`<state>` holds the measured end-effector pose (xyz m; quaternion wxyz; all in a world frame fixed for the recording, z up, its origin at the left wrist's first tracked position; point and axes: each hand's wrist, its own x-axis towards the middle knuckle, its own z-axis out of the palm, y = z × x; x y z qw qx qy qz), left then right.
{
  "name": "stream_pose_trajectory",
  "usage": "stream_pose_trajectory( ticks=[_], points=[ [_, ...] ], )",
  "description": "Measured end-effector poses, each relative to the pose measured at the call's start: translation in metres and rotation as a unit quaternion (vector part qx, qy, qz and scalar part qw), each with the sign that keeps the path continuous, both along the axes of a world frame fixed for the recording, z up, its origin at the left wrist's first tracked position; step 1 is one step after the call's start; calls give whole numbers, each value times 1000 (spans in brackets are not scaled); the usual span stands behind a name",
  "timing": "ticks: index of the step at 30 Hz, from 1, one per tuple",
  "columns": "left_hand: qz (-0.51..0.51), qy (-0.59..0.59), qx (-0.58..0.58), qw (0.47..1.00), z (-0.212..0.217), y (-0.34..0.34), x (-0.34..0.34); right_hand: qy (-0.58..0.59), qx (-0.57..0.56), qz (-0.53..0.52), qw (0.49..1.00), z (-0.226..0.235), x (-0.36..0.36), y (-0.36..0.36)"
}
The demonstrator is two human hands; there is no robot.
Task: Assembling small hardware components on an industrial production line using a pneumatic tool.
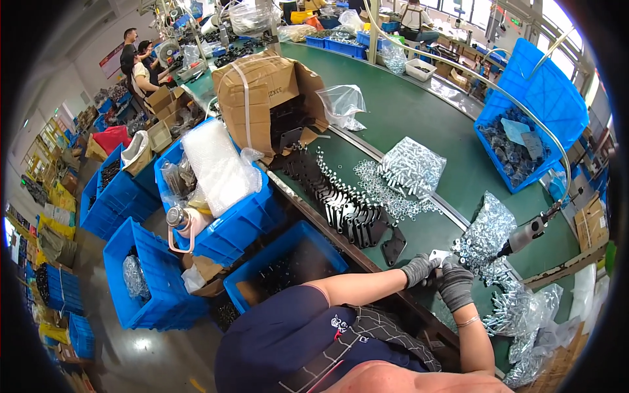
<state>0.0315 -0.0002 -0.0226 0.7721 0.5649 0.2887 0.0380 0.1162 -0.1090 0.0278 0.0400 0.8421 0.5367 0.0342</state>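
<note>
Grey work gloves cover both my hands, which meet at the near edge of the green bench [400, 98]. A small silver metal plate [439, 255] is pinched in my left hand [418, 270]. My right hand [455, 285] is closed against the same piece, its fingertips partly hidden. Just left of them lies a black metal bracket [393, 246]. Beyond it, a row of black brackets [354, 219] stretches away, several with shiny faces. Right of my hands, an opened clear bag of nuts [488, 226] spills small silver parts. A power screwdriver [524, 237] hangs beside that bag.
Loose silver bolts [508, 308] lie at the right. Farther off sit a bag of bolts [416, 167], scattered rings [377, 187] and an open carton [252, 98]. A blue bin [517, 170] stands far right; another blue bin [301, 242] is below the bench at left.
</note>
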Motion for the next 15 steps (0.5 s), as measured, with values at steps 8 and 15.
stream_pose_trajectory(
  ticks=[8, 15],
  points=[
    [11, -25, -29, 999, -11, -2, 4, 72, 70, 46, 994, -9, 6, -9],
    [-2, -25, -17, 1000, -8, -1, 3, -18, -45, 157, 986, 3, 19, -8]
  ],
)
